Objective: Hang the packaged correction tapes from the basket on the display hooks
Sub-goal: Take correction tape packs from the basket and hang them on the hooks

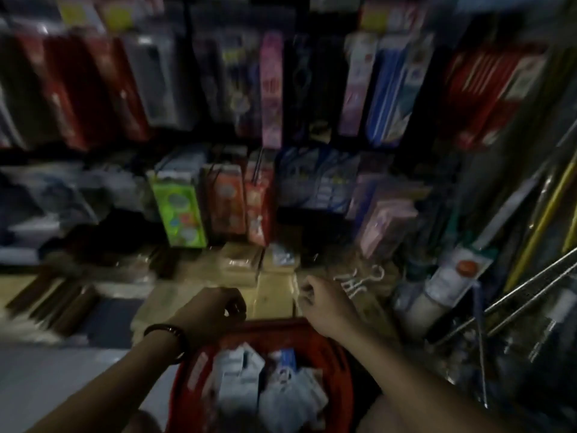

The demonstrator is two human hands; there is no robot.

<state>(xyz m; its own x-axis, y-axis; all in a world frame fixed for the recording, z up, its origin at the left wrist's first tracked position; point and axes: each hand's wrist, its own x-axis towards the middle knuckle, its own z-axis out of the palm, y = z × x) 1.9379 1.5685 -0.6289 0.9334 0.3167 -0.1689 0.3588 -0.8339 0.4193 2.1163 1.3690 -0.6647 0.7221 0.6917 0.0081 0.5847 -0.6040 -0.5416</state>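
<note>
A red basket (338, 367) sits at the bottom centre, holding several white and blue packaged correction tapes (240, 379). My left hand (212, 310), with a dark bracelet on the wrist, hovers just beyond the basket's far rim with its fingers curled; it is too dim and blurred to tell if it holds anything. My right hand (324, 301) is beyond the rim to the right, fingers bent, possibly pinching something small and pale. The display ahead carries hanging packs, among them a green pack (181, 210) and red-orange packs (240, 204). The hooks themselves are hard to make out.
Upper rows hold red, pink and blue blister packs (271, 89). Brown boxes (243, 264) lie on the floor in front of the display. White hangers (359, 279) and rolled goods (437, 295) stand at the right, beside metal rods (530, 282). The frame is dark and motion-blurred.
</note>
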